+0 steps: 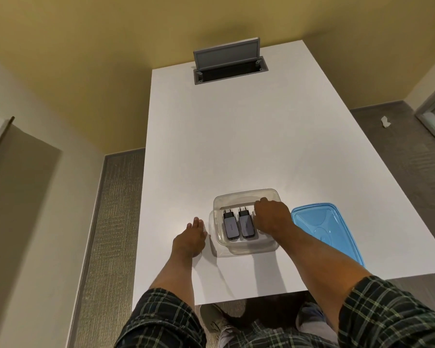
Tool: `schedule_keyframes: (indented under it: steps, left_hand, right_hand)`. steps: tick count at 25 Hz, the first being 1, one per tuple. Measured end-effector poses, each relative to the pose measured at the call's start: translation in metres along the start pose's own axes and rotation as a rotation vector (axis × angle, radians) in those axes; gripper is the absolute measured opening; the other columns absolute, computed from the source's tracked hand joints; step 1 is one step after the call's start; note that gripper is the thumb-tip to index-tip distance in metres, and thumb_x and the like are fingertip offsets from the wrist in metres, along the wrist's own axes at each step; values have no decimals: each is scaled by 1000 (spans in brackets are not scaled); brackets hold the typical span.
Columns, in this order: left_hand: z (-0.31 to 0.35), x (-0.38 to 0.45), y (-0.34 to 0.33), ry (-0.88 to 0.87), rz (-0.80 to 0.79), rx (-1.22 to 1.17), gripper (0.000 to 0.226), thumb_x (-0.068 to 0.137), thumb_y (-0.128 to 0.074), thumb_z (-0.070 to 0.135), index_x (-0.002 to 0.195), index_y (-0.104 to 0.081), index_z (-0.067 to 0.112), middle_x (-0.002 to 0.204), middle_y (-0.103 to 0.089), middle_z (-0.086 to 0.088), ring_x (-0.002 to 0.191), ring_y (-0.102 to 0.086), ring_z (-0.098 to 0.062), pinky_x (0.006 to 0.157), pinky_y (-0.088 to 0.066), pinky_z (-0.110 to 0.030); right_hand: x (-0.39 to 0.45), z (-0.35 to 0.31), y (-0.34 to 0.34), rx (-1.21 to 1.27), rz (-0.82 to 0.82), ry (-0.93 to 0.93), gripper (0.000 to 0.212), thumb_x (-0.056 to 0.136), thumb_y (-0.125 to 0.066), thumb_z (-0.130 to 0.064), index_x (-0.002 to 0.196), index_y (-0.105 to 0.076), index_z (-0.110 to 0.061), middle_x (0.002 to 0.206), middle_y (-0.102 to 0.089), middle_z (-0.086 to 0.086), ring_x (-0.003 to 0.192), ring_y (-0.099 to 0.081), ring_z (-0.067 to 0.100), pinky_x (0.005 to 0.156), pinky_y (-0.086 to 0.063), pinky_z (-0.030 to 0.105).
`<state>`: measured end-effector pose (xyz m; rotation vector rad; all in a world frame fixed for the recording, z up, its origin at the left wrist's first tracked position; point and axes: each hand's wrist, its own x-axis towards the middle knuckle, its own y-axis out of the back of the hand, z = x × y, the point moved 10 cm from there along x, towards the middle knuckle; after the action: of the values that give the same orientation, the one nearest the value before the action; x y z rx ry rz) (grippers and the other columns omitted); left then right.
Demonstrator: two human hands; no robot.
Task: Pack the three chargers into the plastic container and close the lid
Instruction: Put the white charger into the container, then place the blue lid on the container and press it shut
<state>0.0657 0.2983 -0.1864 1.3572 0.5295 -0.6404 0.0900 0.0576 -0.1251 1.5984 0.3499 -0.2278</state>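
Clear plastic rectangular container sitting on white table, two grey plug chargers lying side by side inside, right hand reaching in beside them, grip hidden, third charger unseen, left hand resting flat and open, blue translucent lid lying alongside.

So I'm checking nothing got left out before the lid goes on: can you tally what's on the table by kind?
Chargers in view: 2, side by side in the container, and; a third may be under the right hand, cannot tell.
Clear plastic container: 1
Blue lid: 1, lying on the table beside the container
Total: 4
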Motion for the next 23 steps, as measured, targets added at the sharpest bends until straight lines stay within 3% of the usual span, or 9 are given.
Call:
schedule_keyframes:
  steps: [2, 3, 6, 10, 14, 18, 23]
  left_hand:
    - [0, -5, 18, -2, 157, -20, 38, 108, -28, 30, 131, -52, 12, 144, -55, -10, 128, -56, -31, 103, -48, -44]
    - [1, -8, 26, 8, 230, -42, 33, 107, -30, 29, 116, -58, 13, 126, -64, -8, 116, -62, -30, 97, -50, -41]
    - [9, -19, 51, 23, 413, -93, 28, 103, -33, 23, 99, -59, 14, 104, -63, -5, 96, -64, -32, 85, -52, -39]
    - [39, -35, 93, -19, 599, -114, 17, 97, -39, 14, 91, -56, 13, 92, -58, -5, 80, -59, -34, 66, -44, -37]
    - [103, -46, 118, -192, 630, 29, 11, 86, -49, 8, 92, -56, 12, 92, -58, -6, 80, -57, -33, 67, -46, -40]
    - [187, -57, 117, -472, 625, 174, 11, 90, -51, 11, 96, -61, 10, 94, -61, -9, 81, -59, -34, 69, -45, -43]
    - [256, -50, 82, -601, 433, 394, 32, 100, -45, 23, 125, -55, 6, 126, -56, -13, 113, -54, -34, 89, -42, -42]
  right_hand:
    - [-6, -4, 13, -14, 103, 60, 17, 93, -52, -20, 102, -64, -12, 101, -66, 6, 85, -70, 32, 66, -50, 34]
    - [-9, -4, 19, -12, 152, 85, 14, 93, -52, -20, 96, -65, -13, 95, -67, 5, 78, -70, 33, 62, -48, 34]
    - [-19, 11, 42, 7, 323, 107, 16, 92, -63, -26, 83, -65, -13, 80, -65, 4, 56, -66, 33, 48, -45, 32]
    - [-26, 57, 57, 44, 387, -24, 23, 93, -65, -34, 80, -65, -15, 76, -63, 3, 52, -64, 33, 47, -43, 29]
    - [-34, 100, 52, 55, 285, -167, 25, 100, -50, -37, 92, -64, -19, 90, -65, -1, 70, -68, 31, 58, -47, 31]
    - [-51, 132, 35, 53, 149, -290, 13, 92, -49, -14, 97, -61, -17, 99, -62, 2, 81, -67, 29, 64, -45, 31]
    - [-69, 165, 15, 130, 10, -452, 20, 87, -50, -13, 106, -56, -15, 107, -59, 5, 97, -66, 27, 69, -41, 31]
